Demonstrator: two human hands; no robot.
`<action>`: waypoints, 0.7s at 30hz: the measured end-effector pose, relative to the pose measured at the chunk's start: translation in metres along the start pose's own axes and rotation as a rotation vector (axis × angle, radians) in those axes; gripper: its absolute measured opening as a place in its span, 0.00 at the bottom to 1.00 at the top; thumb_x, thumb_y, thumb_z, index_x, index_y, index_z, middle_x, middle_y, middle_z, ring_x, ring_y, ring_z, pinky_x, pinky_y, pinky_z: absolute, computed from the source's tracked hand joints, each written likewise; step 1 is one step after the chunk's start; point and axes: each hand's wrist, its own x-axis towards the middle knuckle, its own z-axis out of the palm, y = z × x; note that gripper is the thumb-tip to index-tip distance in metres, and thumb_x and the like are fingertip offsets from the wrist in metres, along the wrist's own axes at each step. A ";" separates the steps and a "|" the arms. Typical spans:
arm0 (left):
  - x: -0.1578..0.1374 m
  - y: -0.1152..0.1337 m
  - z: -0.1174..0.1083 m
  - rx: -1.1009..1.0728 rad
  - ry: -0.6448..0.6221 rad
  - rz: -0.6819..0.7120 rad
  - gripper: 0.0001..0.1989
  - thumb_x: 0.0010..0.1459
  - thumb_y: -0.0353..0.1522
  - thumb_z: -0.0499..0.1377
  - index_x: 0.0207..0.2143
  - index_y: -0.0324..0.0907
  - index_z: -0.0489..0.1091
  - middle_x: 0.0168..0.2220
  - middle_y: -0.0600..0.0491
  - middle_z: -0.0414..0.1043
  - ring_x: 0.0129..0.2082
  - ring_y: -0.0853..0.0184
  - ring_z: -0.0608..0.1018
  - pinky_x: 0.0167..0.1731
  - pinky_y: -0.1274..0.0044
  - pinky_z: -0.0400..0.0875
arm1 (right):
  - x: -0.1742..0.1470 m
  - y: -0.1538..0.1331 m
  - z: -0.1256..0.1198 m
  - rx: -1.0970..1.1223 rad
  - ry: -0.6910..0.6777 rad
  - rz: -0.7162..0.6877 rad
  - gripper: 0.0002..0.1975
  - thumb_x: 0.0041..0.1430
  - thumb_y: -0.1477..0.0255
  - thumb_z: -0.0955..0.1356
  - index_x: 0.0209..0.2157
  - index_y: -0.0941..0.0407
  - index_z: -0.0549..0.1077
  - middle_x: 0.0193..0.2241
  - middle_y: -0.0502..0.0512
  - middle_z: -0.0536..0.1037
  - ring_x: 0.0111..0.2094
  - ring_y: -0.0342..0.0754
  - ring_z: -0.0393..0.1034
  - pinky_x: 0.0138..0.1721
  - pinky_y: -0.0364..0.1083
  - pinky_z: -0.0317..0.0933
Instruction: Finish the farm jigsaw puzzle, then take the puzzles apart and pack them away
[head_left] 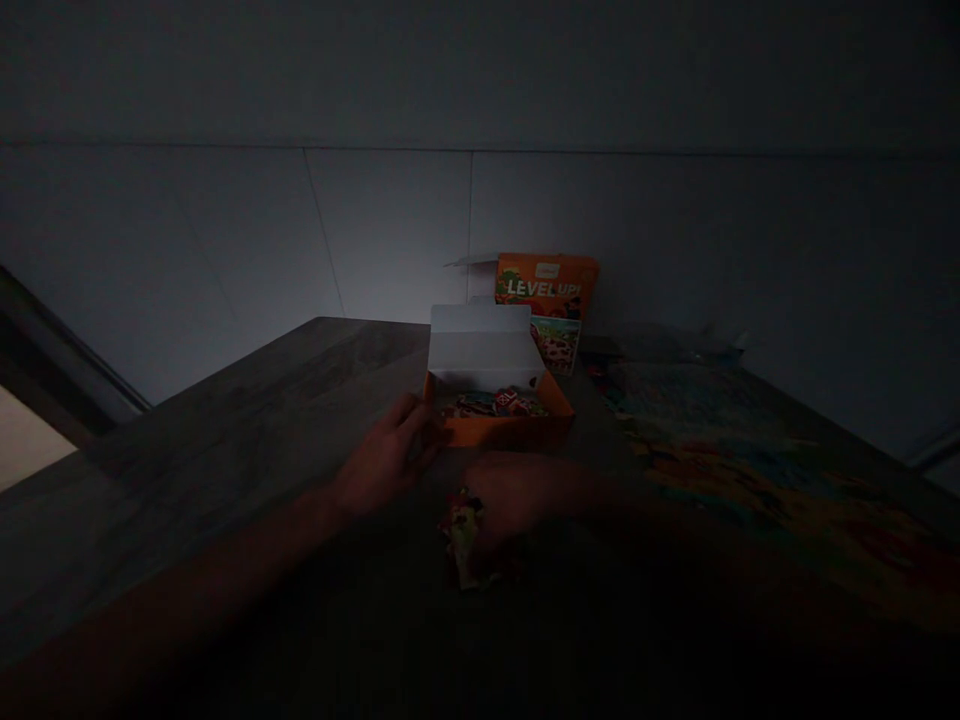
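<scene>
In dim light, an orange cardboard box (510,432) lies open on the table, its white lid (484,340) raised at the back. Several colourful jigsaw puzzle pieces (506,402) are inside. My left hand (386,455) grips the box's front left corner with bent fingers. In front of the box, my right hand (514,495) is curled round a bunch of puzzle pieces (463,530) low over the table. Its fingertips are largely hidden by the hand and the dark.
A second orange box (551,285) marked "LEVEL UP!" stands upright behind, near the wall. Along the right lies a colourful sheet, perhaps a joined puzzle (735,470), with clear plastic (682,345) at its far end. Grey table surface (247,430) stretches left.
</scene>
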 end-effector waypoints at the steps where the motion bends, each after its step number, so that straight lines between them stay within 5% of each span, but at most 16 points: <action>1: 0.000 -0.003 0.001 0.038 0.007 -0.008 0.13 0.60 0.32 0.56 0.47 0.41 0.64 0.49 0.45 0.62 0.39 0.64 0.74 0.37 0.72 0.73 | -0.001 -0.003 0.001 -0.002 0.017 -0.003 0.20 0.46 0.59 0.72 0.36 0.61 0.78 0.34 0.56 0.78 0.30 0.46 0.71 0.23 0.40 0.55; 4: 0.003 -0.016 0.004 0.071 -0.078 0.005 0.23 0.58 0.33 0.59 0.55 0.42 0.59 0.58 0.41 0.55 0.46 0.59 0.74 0.43 0.67 0.74 | -0.005 -0.012 0.003 0.006 0.041 0.001 0.16 0.47 0.61 0.72 0.31 0.60 0.78 0.29 0.54 0.78 0.25 0.44 0.69 0.21 0.40 0.53; 7: 0.007 -0.025 0.005 0.034 -0.130 0.052 0.16 0.60 0.32 0.58 0.50 0.40 0.64 0.54 0.43 0.61 0.50 0.57 0.73 0.47 0.66 0.72 | -0.010 -0.019 0.007 -0.017 0.080 -0.002 0.12 0.47 0.65 0.72 0.29 0.60 0.76 0.27 0.54 0.77 0.23 0.43 0.68 0.21 0.40 0.53; 15: 0.009 -0.015 -0.002 0.133 -0.177 0.206 0.05 0.60 0.26 0.53 0.34 0.38 0.69 0.40 0.46 0.69 0.41 0.61 0.74 0.39 0.72 0.72 | -0.012 -0.021 0.019 -0.114 0.202 -0.093 0.14 0.49 0.65 0.71 0.35 0.60 0.75 0.37 0.60 0.77 0.34 0.49 0.72 0.28 0.42 0.58; 21: 0.009 -0.018 -0.002 0.163 -0.150 0.276 0.08 0.63 0.27 0.52 0.35 0.39 0.71 0.46 0.44 0.70 0.45 0.60 0.73 0.43 0.69 0.72 | -0.010 -0.021 0.028 -0.145 0.297 -0.156 0.12 0.54 0.69 0.67 0.38 0.61 0.74 0.36 0.61 0.77 0.34 0.50 0.72 0.29 0.44 0.59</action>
